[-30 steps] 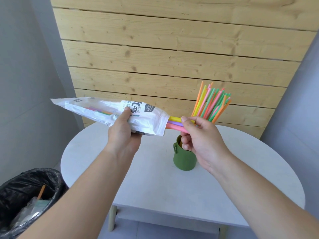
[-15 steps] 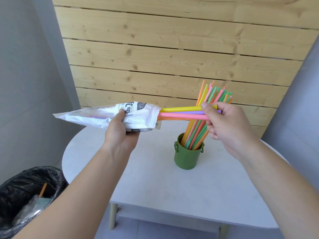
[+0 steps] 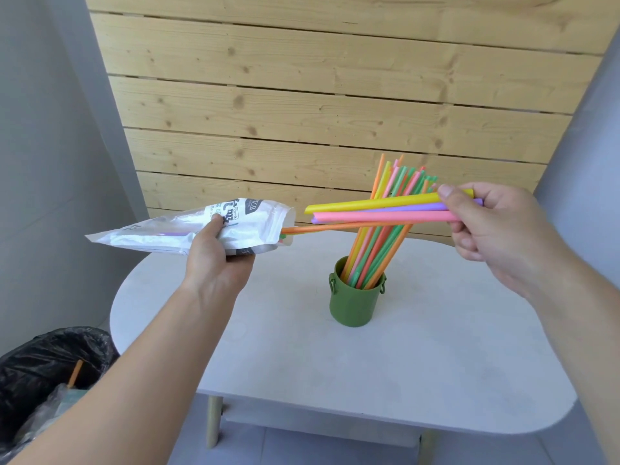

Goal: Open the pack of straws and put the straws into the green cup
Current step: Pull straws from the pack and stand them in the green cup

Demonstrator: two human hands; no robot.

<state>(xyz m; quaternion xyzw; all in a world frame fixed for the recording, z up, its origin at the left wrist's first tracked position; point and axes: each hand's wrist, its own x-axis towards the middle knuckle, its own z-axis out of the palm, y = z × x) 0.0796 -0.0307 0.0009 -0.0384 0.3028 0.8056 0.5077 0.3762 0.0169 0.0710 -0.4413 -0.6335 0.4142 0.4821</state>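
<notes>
Pinching straws point(image 3: 379, 209) at their right ends, right hand point(image 3: 496, 229).

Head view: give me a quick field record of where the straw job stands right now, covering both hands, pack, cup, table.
left hand: grips the straw pack mid-body, mouth pointing right
right hand: pinches a bundle of pulled straws, yellow, purple, pink and a thin orange
pulled straws: thick ones clear of the pack mouth; thin orange tip just at it
pack contents: a few straws show inside
green cup: upright on the white table, holding many straws leaning right
trash bin: lower left, black liner
</notes>
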